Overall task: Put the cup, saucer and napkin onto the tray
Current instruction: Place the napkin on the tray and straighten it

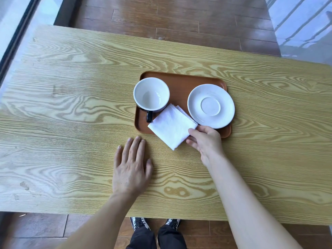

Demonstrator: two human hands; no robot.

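Observation:
A brown tray [181, 83] lies on the wooden table. On its left side stands a cup [151, 94], white inside, dark outside, its handle pointing toward me. The white saucer [211, 106] rests on the tray's right side, its edge hanging slightly over the rim. A folded white napkin [171, 126] lies tilted between them, partly on the tray, with its near corner over the front edge. My right hand [204, 141] pinches the napkin's right corner. Left of the tray's front edge, my left hand [131, 166] lies flat on the table, palm down, fingers apart.
The light wooden table [71, 105] stretches wide to the left and right of the tray. Beyond its far edge is a dark wooden floor [179, 18]. My legs and shoes [154, 230] show below the near edge.

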